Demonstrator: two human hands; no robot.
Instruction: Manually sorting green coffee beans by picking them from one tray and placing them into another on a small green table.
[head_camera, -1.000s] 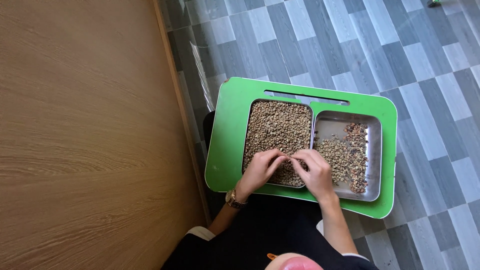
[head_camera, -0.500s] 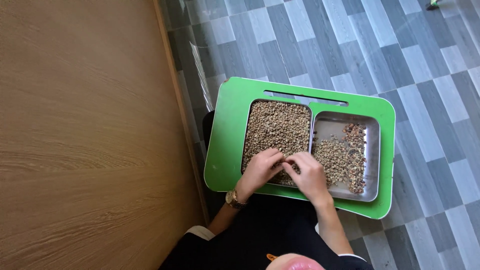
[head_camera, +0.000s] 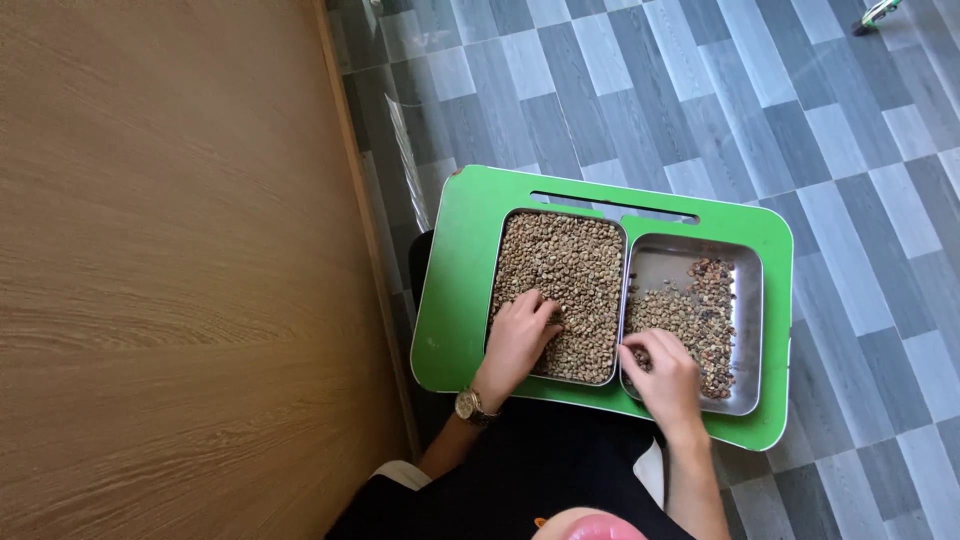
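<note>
Over a green lap tray (head_camera: 455, 300), seen from the head camera, the left hand (head_camera: 520, 335) rests fingers-spread on beans filling the left steel pan (head_camera: 560, 290) while the right hand (head_camera: 665, 372), fingertips pinched together, hovers over the right steel pan (head_camera: 745, 300); a careless nudge could likely spill beans; no packages or labels visible.

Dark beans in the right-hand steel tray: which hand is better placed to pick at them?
Probably the right hand: it already rests in the right tray beside the dark beans. The left hand is in the full tray.
</note>
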